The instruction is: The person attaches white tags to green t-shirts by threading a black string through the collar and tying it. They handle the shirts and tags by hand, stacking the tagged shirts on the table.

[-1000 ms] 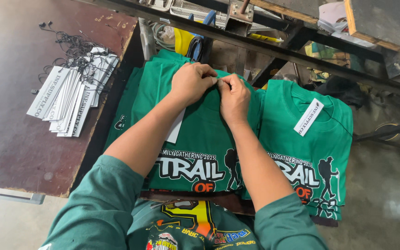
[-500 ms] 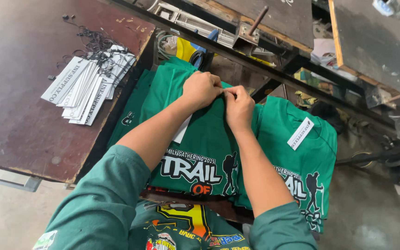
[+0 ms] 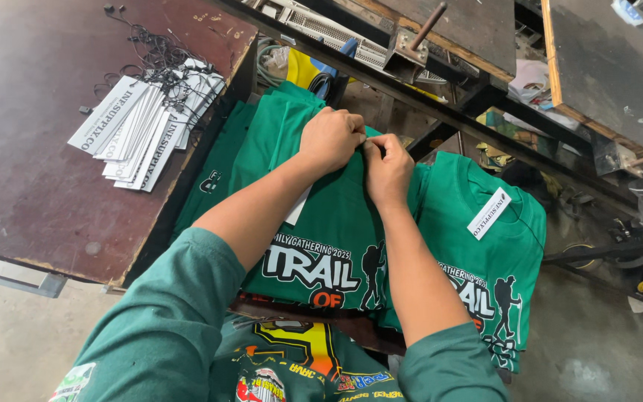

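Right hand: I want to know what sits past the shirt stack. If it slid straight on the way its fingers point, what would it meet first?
The right hand points up-left, so it would first meet the left hand, already touching it at the green shirt collar.

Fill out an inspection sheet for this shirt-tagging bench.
Surface: dark brown table, worn and scuffed.
Job's things: green shirt on a stack; second stack beside it bears a white tag.
Clutter: pile of white tags with black strings.
Grippers: left hand and right hand pinch the shirt's collar, fingers together.
Cables: nothing seen for certain.
Surroundings: black metal frame, wooden boards, concrete floor.
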